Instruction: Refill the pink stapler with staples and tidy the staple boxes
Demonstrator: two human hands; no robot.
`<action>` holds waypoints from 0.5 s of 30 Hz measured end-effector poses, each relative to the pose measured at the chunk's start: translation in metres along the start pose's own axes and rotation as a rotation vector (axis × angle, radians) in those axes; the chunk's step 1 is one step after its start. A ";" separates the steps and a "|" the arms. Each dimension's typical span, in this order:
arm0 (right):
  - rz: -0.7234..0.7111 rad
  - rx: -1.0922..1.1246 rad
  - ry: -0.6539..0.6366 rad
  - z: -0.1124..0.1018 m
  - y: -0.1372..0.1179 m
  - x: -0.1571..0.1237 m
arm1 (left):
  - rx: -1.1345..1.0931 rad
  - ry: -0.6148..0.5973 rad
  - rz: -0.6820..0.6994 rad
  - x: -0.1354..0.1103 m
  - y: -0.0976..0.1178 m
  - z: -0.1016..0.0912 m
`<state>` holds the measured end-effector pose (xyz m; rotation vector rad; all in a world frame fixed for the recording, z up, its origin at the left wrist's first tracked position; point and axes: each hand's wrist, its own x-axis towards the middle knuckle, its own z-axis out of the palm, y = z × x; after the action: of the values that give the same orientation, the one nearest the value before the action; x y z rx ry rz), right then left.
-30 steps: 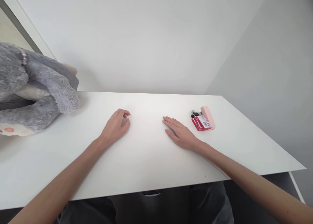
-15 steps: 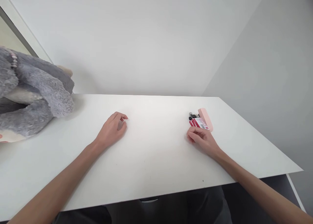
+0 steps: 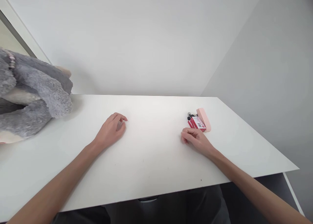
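Note:
My left hand [image 3: 112, 127] rests on the white tabletop [image 3: 151, 136], thumb and fingers apart with nothing between them. On the right, my right hand [image 3: 195, 140] lies on its side, its fingers loosely curled and the thumb against them; no object shows in it. Just beyond its knuckles are small red and white boxes [image 3: 198, 123], the top one with a barcode. Against their right side leans a long, rounded pink object [image 3: 203, 119] whose kind I cannot make out. Several small black and metallic pieces [image 3: 190, 116] lie behind the boxes, too small to name.
A large grey plush toy [image 3: 36, 87] with a beaded band sits at the table's left end. A white wall [image 3: 146, 41] stands behind the table and a grey wall [image 3: 274, 74] to the right. The table's front edge runs above dark-clothed legs [image 3: 207, 201].
My right hand has slid slightly left, away from the red and white boxes, so more of them shows. My left hand stays in place. The whole view has shifted a little.

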<state>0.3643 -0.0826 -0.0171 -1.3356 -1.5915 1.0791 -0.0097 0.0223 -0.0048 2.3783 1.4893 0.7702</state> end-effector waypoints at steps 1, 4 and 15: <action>0.016 -0.020 0.007 0.003 -0.001 0.001 | -0.001 -0.001 0.002 0.000 0.000 0.000; 0.058 -0.062 0.083 0.008 0.000 0.003 | -0.002 -0.005 -0.004 0.000 -0.002 0.001; 0.078 -0.122 0.252 0.009 0.005 0.002 | 0.003 -0.018 0.019 0.000 0.001 -0.001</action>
<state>0.3575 -0.0812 -0.0250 -1.5600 -1.4465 0.8312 -0.0099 0.0222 -0.0032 2.3982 1.4643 0.7490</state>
